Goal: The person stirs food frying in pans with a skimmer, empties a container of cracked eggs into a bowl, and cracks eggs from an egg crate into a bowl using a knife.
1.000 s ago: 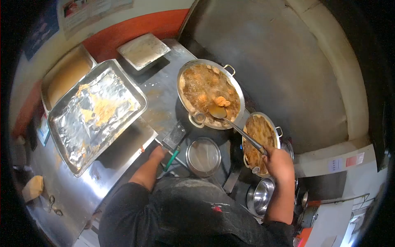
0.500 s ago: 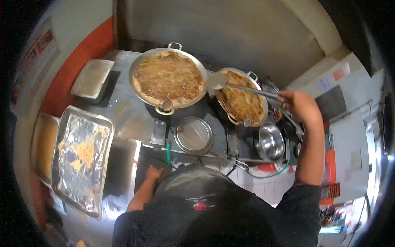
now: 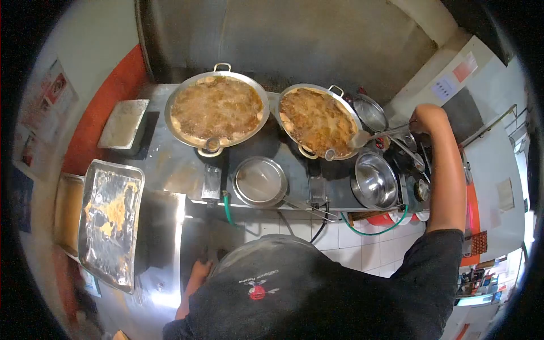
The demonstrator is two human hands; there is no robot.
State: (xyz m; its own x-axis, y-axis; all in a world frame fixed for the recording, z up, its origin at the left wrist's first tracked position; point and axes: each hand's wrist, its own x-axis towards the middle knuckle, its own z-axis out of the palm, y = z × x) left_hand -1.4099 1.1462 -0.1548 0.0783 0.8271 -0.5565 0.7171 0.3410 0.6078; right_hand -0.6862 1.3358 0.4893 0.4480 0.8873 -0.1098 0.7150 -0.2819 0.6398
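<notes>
My right hand [image 3: 429, 119] is closed round the handle of a metal ladle [image 3: 360, 138]. The ladle's bowl lies at the right rim of the right-hand pan [image 3: 319, 123], which holds bubbling oil with browned pieces. A larger pan [image 3: 218, 110] of bubbling oil stands to its left. My left hand [image 3: 201, 268] hangs low beside the steel counter, near my apron; its fingers are too small and dim to make out. Between the hands, a round strainer [image 3: 260, 181] rests on the stove's front part.
A foil-lined tray [image 3: 111, 224] with crumbs is at the left, near a rectangular metal container [image 3: 124, 126]. A steel bowl [image 3: 375, 180] sits at the right front, with another strainer [image 3: 370, 113] behind it. A green hose [image 3: 374, 233] loops along the stove's front edge.
The ladle has moved right, from the larger pan across to the right pan's far rim. The view has turned rightward. The orange fried piece seen by the ladle earlier is no longer distinct.
</notes>
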